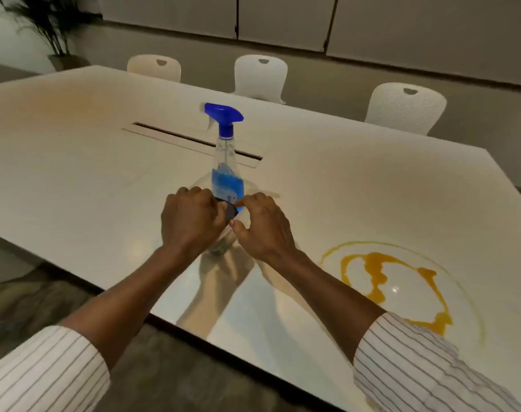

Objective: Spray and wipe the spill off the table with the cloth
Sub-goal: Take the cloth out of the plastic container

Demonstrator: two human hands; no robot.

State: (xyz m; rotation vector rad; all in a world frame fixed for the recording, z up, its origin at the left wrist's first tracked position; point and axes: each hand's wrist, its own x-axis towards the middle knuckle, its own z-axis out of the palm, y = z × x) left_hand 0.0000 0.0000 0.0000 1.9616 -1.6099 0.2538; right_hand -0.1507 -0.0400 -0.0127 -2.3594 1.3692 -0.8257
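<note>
A clear spray bottle (227,162) with a blue trigger head and blue label stands upright on the white table (75,162). Both my hands are in front of its lower part. My left hand (189,221) is closed in a fist around a small dark cloth (231,212), of which only a corner shows. My right hand (263,227) pinches that corner between thumb and fingertips. The bottle's base is hidden behind my hands. An orange-yellow spill (375,264) lies in rings on the table to the right, near my right sleeve.
A long cable slot (176,136) runs across the table behind the bottle. Three white chairs (260,75) stand along the far edge. A potted plant (55,31) is at the back left. The table's near edge runs diagonally under my forearms.
</note>
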